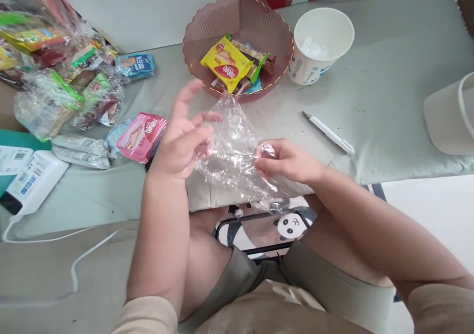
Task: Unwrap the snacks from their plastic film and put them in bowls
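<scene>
Both my hands hold a crumpled clear plastic wrapper above the table's front edge. My left hand grips its left side between thumb and lower fingers, with the index finger raised. My right hand pinches its right side, fingers closed. Behind the wrapper stands a pink ribbed bowl with a yellow wafer pack and other wrapped snacks inside.
A white paper cup stands right of the bowl, and a white pen-like knife lies nearer me. A pink wafer pack and a pile of bagged snacks lie at left. A white container sits at the right edge.
</scene>
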`<state>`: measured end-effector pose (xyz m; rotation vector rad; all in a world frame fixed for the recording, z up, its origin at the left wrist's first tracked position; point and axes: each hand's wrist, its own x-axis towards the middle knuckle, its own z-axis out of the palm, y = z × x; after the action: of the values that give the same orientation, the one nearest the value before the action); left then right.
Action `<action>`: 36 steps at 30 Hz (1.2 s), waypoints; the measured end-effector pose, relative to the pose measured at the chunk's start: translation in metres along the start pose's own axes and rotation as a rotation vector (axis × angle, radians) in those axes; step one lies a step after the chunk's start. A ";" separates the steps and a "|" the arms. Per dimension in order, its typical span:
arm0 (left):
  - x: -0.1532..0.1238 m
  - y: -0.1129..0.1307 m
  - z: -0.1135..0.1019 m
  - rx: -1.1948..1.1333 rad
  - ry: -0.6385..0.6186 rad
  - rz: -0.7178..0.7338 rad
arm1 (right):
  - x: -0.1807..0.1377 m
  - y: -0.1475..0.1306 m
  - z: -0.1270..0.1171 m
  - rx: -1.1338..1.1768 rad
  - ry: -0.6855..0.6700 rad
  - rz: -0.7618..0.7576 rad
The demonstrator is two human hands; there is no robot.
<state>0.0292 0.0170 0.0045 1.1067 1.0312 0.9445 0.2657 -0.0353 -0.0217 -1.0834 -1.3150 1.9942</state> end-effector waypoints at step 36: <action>-0.041 0.009 0.038 0.629 0.017 0.589 | -0.044 -0.010 -0.001 -0.828 0.799 -0.612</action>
<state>0.0548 -0.0297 0.0249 2.0031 1.0652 1.1151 0.2906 -0.0643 0.0023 -1.3695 -1.7063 0.4380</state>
